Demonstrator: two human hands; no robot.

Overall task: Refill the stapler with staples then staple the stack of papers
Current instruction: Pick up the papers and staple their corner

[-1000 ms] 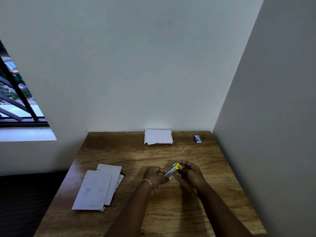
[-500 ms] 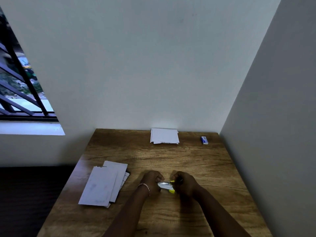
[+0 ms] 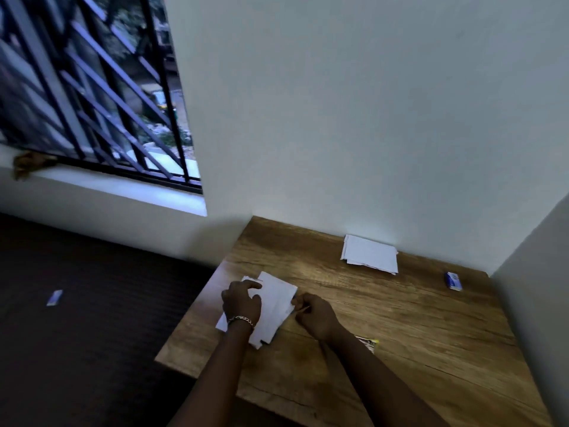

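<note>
Head view: my left hand (image 3: 241, 303) lies spread on the near stack of papers (image 3: 274, 306), fingers loose, pinning it flat. My right hand (image 3: 314, 314) is curled at the stack's right edge; whether it pinches a sheet I cannot tell. Stapler (image 3: 368, 343) sits on the table (image 3: 415, 334) behind my right forearm, partly hidden. Staple box (image 3: 453, 281) far right. Looks like squaring the stack; next, fetch the stapler.

Your room is dim; daylight enters only through the barred window (image 3: 92, 87) (its bars look smeared). Edges bend noticeably.
</note>
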